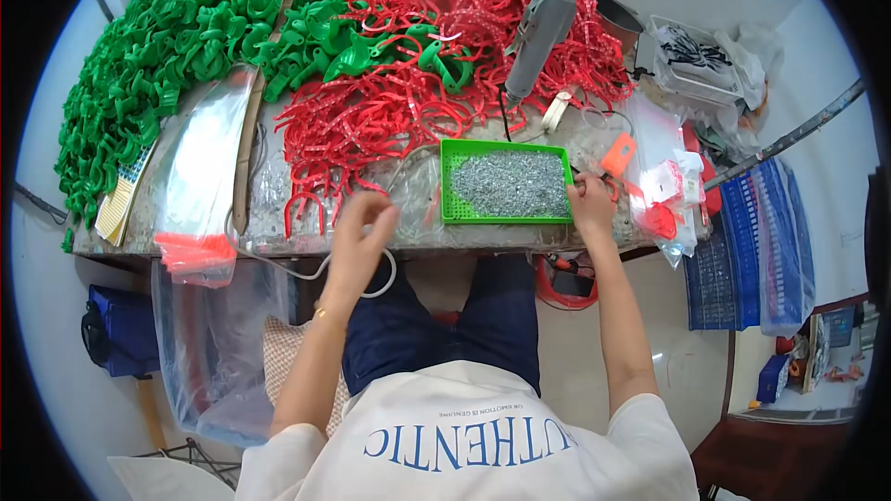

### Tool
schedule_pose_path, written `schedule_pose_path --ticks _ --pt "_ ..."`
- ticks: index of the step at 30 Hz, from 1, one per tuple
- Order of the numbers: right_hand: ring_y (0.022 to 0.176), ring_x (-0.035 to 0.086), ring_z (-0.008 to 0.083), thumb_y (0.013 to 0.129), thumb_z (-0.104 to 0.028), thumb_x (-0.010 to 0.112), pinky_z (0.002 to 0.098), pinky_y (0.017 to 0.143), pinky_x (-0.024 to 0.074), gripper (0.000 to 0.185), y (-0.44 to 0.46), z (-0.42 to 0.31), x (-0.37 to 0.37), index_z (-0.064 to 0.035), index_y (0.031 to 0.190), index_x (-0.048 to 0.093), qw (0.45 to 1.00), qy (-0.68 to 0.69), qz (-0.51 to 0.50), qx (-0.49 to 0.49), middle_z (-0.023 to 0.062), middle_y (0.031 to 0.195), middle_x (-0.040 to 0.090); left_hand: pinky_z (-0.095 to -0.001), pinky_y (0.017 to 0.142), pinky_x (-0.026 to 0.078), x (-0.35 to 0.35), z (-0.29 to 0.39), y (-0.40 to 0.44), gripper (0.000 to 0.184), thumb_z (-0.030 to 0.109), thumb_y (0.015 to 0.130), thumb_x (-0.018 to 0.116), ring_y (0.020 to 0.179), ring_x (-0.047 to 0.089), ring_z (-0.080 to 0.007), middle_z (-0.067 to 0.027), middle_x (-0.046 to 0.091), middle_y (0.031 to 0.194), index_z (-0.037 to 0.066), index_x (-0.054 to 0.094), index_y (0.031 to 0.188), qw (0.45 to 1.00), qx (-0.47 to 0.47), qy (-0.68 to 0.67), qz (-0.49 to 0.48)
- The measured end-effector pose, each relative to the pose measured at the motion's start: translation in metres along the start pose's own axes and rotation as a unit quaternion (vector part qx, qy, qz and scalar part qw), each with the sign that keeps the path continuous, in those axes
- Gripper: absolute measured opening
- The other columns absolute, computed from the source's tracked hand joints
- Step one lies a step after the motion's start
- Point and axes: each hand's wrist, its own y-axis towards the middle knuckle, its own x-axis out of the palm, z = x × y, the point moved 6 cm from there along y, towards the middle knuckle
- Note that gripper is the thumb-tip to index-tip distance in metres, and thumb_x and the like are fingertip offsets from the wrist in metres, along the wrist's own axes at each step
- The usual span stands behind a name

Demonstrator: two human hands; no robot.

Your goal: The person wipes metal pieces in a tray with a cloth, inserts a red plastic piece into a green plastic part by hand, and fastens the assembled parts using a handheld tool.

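A shallow green plastic tray [445,184] sits near the table's front edge, filled with small silvery metal pieces [510,184], too small to name exactly. My right hand [594,206] is at the tray's right end, its fingers closed on the rim. To the left of the tray, my left hand [365,227] is raised over the front edge, loosely bent with the fingers apart and nothing visible in it. Red curved plastic pieces [371,121] lie just beyond that hand. Above the tray hangs a grey electric screwdriver [541,37], its tip pointing down.
Green plastic parts [186,37] are heaped at the back left, beside a wooden strip [249,148] and clear plastic bags [204,167]. On the right are an orange tag [618,155], more bags and a white basket [696,65]. Blue crates [729,250] stand at the right.
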Motion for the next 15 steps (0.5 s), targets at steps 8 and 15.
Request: schedule_pose_path --ticks 8,15 --pt "0.090 0.061 0.0402 0.087 -0.013 0.059 0.0455 0.078 0.0482 0.018 0.004 0.006 0.015 -0.0008 0.099 0.062 0.995 0.048 -0.067 -0.061 0.0212 0.092 0.063 -0.0431 0.085 0.046 0.037 -0.055 0.053 0.027 0.004 0.078 0.064 0.097 0.054 -0.0341 -0.0162 0.059 0.109 0.003 0.064 0.105 0.896 0.245 0.372 0.002" --pt "0.091 0.064 0.0361 0.090 -0.017 0.058 0.0421 0.079 0.0490 0.025 0.000 -0.013 0.019 -0.0017 0.109 0.064 0.996 0.021 -0.088 -0.008 0.0206 0.097 0.066 -0.0403 0.081 0.046 0.038 -0.061 0.092 0.017 0.000 0.079 0.056 0.088 0.055 -0.0330 -0.0152 0.060 0.092 0.002 0.066 0.092 0.871 0.283 0.402 -0.026"
